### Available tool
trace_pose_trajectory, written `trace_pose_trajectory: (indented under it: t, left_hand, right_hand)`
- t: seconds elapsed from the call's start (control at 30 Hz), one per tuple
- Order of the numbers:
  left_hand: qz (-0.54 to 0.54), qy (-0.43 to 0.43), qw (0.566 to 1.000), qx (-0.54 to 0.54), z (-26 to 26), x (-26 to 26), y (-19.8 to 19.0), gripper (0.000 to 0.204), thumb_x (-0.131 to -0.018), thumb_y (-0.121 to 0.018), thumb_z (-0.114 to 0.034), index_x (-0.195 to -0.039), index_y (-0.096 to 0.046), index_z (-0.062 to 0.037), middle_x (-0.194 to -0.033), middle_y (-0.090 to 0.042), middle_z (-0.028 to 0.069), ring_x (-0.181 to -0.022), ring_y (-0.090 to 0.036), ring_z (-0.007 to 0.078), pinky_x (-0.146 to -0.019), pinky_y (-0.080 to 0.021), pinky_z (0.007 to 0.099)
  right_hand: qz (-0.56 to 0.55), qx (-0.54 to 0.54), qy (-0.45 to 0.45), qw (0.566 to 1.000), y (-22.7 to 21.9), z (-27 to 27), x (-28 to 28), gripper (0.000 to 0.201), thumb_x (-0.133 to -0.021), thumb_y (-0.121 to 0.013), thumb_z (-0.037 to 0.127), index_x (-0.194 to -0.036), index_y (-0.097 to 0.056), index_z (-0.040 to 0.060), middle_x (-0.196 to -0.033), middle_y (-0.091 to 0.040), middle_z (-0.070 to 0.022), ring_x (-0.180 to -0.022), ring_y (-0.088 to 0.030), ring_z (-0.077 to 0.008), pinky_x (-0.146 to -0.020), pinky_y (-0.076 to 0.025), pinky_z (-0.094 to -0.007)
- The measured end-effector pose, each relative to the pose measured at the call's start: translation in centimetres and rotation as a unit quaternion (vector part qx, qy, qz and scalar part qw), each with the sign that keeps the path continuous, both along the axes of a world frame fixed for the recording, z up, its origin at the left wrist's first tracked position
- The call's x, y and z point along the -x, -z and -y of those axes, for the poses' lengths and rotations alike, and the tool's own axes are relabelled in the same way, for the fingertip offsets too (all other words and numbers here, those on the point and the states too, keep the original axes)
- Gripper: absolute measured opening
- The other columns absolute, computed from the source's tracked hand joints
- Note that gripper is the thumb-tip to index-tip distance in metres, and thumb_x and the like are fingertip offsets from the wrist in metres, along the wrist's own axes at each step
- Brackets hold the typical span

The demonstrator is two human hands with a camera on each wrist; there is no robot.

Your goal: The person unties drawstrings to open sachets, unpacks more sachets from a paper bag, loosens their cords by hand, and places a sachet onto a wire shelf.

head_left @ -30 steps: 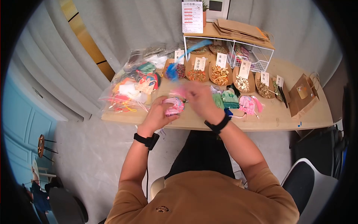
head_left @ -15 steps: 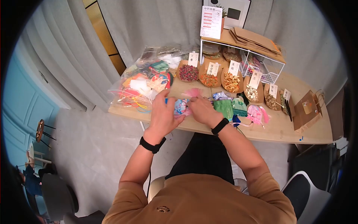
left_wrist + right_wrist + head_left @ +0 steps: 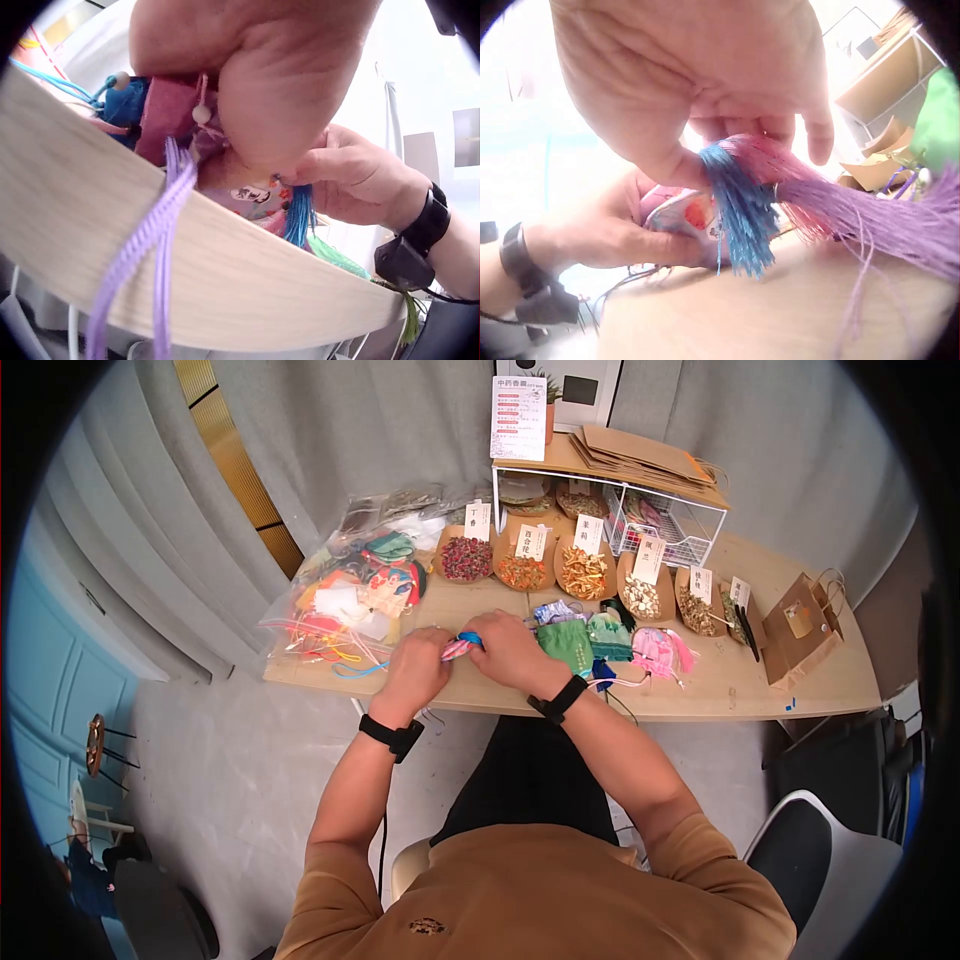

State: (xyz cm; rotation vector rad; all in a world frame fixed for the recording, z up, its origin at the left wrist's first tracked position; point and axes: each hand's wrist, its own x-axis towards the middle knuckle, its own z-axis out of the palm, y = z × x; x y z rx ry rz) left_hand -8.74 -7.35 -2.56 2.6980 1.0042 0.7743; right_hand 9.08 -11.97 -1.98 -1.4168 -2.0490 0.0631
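Near the front edge of the table, a small stack of drawstring pouches (image 3: pixel 458 649), pink and blue with printed pictures, lies between both hands. My left hand (image 3: pixel 418 665) grips the pouches at their corded end, where purple cord (image 3: pixel 154 240) and a white bead (image 3: pixel 201 114) hang out. At the other end, my right hand (image 3: pixel 512 652) pinches the tassels. A blue tassel (image 3: pixel 741 214) droops from under its thumb, beside a pink tassel (image 3: pixel 761 156) and a purple tassel (image 3: pixel 840 206). The hands cover most of the pouches.
To the right lie a green pouch (image 3: pixel 566 647), a teal pouch (image 3: pixel 612 638) and a pink pouch (image 3: pixel 655 650). A clear plastic bag (image 3: pixel 340 585) of colourful pouches spreads at left. Labelled trays of dried herbs (image 3: pixel 467 559) line the back, before a white rack (image 3: pixel 668 510). A paper bag (image 3: pixel 800 640) stands far right.
The right hand has come down with a blue pouch and laid it onto the pink one in the left hand. Both hands are now closer together and cover the pouches more.
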Motion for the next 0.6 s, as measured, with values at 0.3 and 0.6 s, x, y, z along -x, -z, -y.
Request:
trace_pose_trajectory:
  t: [0.3,0.6]
  left_hand:
    - [0.091,-0.004,0.984,-0.156,-0.1,0.4,-1.3,0.032,-0.063,-0.06,0.009,-0.092,-0.066,-0.0028,-0.094,-0.063,0.0146,-0.091,-0.06,0.0341,-0.081,-0.048,0.0408]
    - [0.086,0.076,0.985,-0.126,1.7,-0.2,-2.7,0.036,-0.059,-0.062,0.008,-0.093,-0.067,-0.0029,-0.103,-0.06,0.0139,-0.1,-0.057,0.0335,-0.083,-0.048,0.0417]
  right_hand:
    - [-0.19,0.056,-0.008,0.98,-2.1,2.7,-1.1,0.011,-0.078,-0.063,0.007,-0.086,-0.065,0.0009,-0.076,-0.063,-0.0187,-0.068,-0.06,-0.0339,-0.061,-0.046,-0.0387]
    - [-0.319,0.134,0.028,0.938,-0.6,2.8,-1.6,0.035,-0.08,-0.068,0.023,-0.1,-0.062,-0.0046,-0.093,-0.066,-0.0155,-0.083,-0.065,-0.0262,-0.073,-0.05,-0.0347]
